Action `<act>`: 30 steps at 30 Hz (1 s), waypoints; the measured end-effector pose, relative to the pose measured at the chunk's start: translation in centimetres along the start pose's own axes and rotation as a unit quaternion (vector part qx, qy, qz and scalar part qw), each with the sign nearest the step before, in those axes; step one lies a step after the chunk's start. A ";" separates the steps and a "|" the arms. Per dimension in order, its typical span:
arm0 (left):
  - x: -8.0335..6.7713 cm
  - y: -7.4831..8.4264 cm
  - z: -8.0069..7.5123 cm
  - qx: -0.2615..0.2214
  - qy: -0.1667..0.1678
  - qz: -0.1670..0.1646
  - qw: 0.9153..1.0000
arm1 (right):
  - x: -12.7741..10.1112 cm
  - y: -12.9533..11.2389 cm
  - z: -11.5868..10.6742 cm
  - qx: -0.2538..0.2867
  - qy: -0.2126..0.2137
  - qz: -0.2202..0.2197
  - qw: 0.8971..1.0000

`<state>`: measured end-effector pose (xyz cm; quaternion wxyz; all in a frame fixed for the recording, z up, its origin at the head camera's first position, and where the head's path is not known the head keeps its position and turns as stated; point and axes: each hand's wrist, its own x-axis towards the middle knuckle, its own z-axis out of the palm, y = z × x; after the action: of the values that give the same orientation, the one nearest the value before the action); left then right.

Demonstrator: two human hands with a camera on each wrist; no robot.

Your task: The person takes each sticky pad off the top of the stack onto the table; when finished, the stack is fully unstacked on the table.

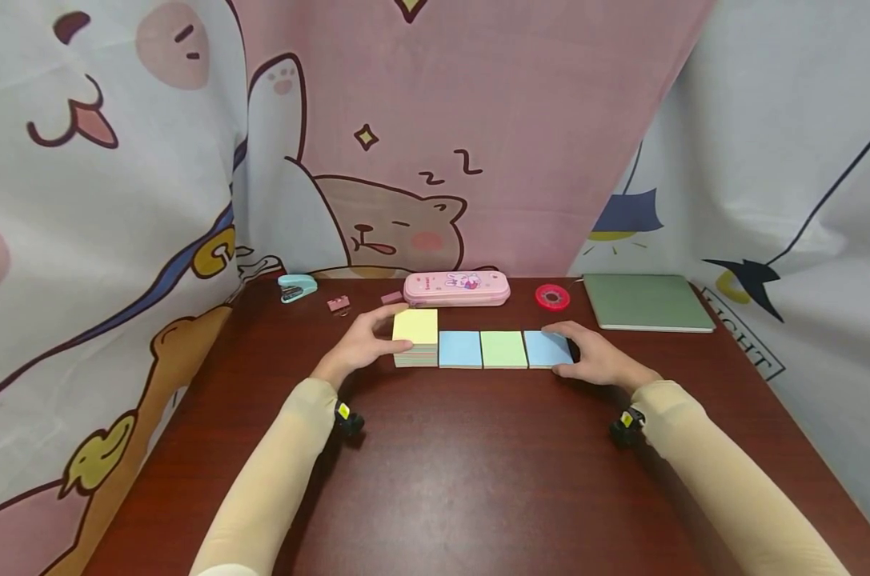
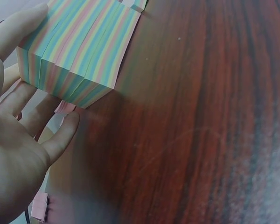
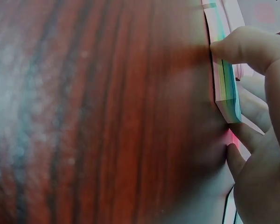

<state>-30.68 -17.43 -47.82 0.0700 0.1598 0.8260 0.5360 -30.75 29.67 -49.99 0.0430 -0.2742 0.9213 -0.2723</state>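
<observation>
Two beige sleeves reach up the dark wooden table (image 1: 478, 480) toward a row of four paper pads. At the row's left end, the left hand (image 1: 366, 342) cups the tall pad with the yellow top (image 1: 415, 336): its thumb lies along the near edge, and the other fingers curl round the far side. The left wrist view shows the fingers (image 2: 18, 32) spread against the striped, many-coloured side of that pad (image 2: 79, 51), gripping it loosely rather than squeezing it.

The right hand (image 1: 600, 360) closes the other end of the row. Its thumb presses the near edge of the low blue pad (image 1: 547, 349), and its forefinger reaches over the far corner. In the right wrist view the thumb tip (image 3: 233, 46) sits flat against the thin pad's side (image 3: 226, 88). The remaining fingers curl behind it, though that view is too blurred to tell how firmly they grip. Between the two hands lie another blue pad (image 1: 459, 350) and a green pad (image 1: 503, 350), each touching its neighbours edge to edge.

To square the row up well, the hands should probably push inward evenly from both ends, with fingertips low against the pad sides so no sheet lifts or fans. The tall pad needs steadying near its base, since its upper sheets could shear.

Beyond the fingertips lie a pink pencil case (image 1: 457, 288), a red tape roll (image 1: 552, 297), a green notebook (image 1: 647, 302), a teal stapler (image 1: 296, 287) and a pink clip (image 1: 338, 304).
</observation>
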 end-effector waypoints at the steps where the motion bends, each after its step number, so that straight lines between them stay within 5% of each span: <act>1: 0.0 0.0 0.0 0.002 0.001 0.000 1.000 | 0.0 0.1 0.0 0.001 0.000 -0.001 1.000; 30: -0.2 0.4 0.1 0.000 -0.002 -0.015 1.000 | 0.1 -0.4 0.1 -0.002 -0.007 -0.003 1.000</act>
<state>-30.45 -17.28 -47.54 0.0793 0.1483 0.8280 0.5349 -30.67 29.32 -49.84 0.0483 -0.2788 0.9206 -0.2690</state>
